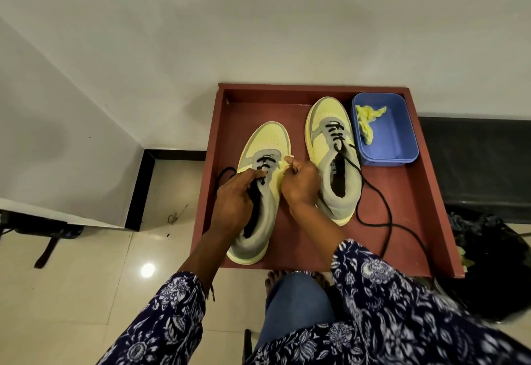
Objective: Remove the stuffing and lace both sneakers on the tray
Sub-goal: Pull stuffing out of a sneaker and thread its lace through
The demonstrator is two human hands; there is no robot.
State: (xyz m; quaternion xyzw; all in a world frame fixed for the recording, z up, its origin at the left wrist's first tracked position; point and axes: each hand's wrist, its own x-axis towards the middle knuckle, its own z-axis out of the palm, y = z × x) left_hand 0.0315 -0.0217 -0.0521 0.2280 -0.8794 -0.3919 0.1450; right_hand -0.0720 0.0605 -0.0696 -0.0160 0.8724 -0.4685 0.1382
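Lacing near sneaker [260, 192] on tray [408, 192], left hand [234, 200] gripping black lace [227, 172], right hand [300, 182] pinching its yellow side, second sneaker [330, 146] beside blue tub [399, 134] holding stuffing [366, 123]

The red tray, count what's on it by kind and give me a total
Sneakers: 2, left sneaker under both hands, right sneaker beside it
Black laces: 2, one in each sneaker
Blue tubs: 1
Yellow stuffing wads: 1, inside the tub
Total: 6 things on the tray
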